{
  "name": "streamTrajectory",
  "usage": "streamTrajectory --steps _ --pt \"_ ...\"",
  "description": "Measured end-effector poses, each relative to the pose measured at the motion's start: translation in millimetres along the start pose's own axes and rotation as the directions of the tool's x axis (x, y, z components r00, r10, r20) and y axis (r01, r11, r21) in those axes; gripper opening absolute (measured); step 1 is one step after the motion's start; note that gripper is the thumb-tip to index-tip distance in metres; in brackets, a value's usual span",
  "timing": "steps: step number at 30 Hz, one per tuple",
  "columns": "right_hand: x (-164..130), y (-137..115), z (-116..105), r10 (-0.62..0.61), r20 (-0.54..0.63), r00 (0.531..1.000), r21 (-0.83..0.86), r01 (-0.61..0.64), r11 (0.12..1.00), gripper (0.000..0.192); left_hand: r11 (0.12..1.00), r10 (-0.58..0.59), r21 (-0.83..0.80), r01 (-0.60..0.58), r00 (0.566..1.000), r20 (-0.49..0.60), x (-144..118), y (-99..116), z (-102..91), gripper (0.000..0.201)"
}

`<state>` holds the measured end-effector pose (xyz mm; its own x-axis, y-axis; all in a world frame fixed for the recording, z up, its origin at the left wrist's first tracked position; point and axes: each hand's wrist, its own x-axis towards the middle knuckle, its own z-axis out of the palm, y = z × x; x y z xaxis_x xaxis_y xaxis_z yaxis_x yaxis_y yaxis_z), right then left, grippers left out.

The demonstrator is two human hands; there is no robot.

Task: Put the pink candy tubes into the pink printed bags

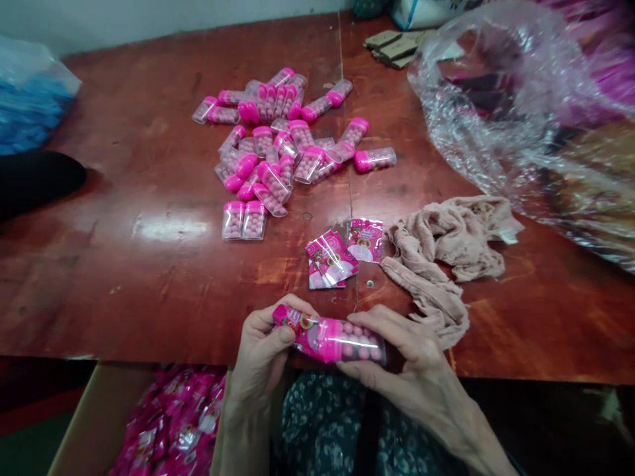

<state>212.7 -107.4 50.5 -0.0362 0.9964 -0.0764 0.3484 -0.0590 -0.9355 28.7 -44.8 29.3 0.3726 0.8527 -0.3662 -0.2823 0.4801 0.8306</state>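
My left hand [258, 354] pinches a pink printed wrapper [301, 328] between thumb and fingers at the table's front edge. In my right hand [414, 360] is a clear candy container [361, 342] with a pink cap and pink round candies inside. The capped end meets the wrapper's right end; whether it is inside the wrapper I cannot tell. Just beyond my hands lie a small stack of flat printed wrappers [330, 261] and another wrapper [366, 239]. Farther back is a loose pile of similar candy containers [272, 182], with two upright-facing containers [244, 221] side by side at its front.
A crumpled beige cloth [446, 244] lies to the right. Behind it spreads a large clear plastic bag [476, 99], near flattened cardboard [399, 46]. A bag with blue contents [34, 106] stands at far left. Below the table edge, a cardboard box [82, 423] holds many pink packets [173, 416].
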Motion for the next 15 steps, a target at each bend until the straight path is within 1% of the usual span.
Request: streamTrajectory --steps 3,8,9,11,12,13,15 --pt "0.7 2.4 0.8 -0.003 -0.014 1.0 -0.021 0.002 1.0 0.027 1.0 -0.015 0.011 0.015 1.0 0.021 0.3 1.4 -1.0 0.025" --pt "0.1 4.8 4.2 0.012 -0.063 0.998 -0.013 -0.012 1.0 0.025 0.998 -0.034 0.05 0.036 0.999 -0.031 3.4 3.0 5.3 0.046" --pt "-0.1 5.0 4.5 0.016 -0.08 0.997 -0.014 -0.017 1.0 0.025 0.997 -0.044 0.065 0.046 0.998 -0.035 4.1 3.2 6.2 0.047" --pt "-0.5 5.3 4.9 0.025 -0.103 0.994 -0.003 -0.026 1.0 0.025 0.994 -0.05 0.095 0.052 0.998 -0.025 5.1 3.7 6.4 0.039" --pt "-0.6 5.2 5.0 0.039 -0.1 0.994 0.013 -0.038 0.999 0.025 0.993 -0.052 0.109 0.052 0.999 -0.003 5.4 3.9 5.8 0.035" --pt "-0.8 4.9 5.2 0.059 -0.087 0.994 0.034 -0.056 0.998 0.026 0.992 -0.052 0.118 0.049 0.998 0.026 5.3 4.2 4.8 0.031" --pt "-1.0 3.8 6.4 0.097 -0.052 0.994 0.08 -0.093 0.992 0.025 0.992 -0.064 0.111 0.053 0.993 0.098 4.6 4.8 2.1 0.029"
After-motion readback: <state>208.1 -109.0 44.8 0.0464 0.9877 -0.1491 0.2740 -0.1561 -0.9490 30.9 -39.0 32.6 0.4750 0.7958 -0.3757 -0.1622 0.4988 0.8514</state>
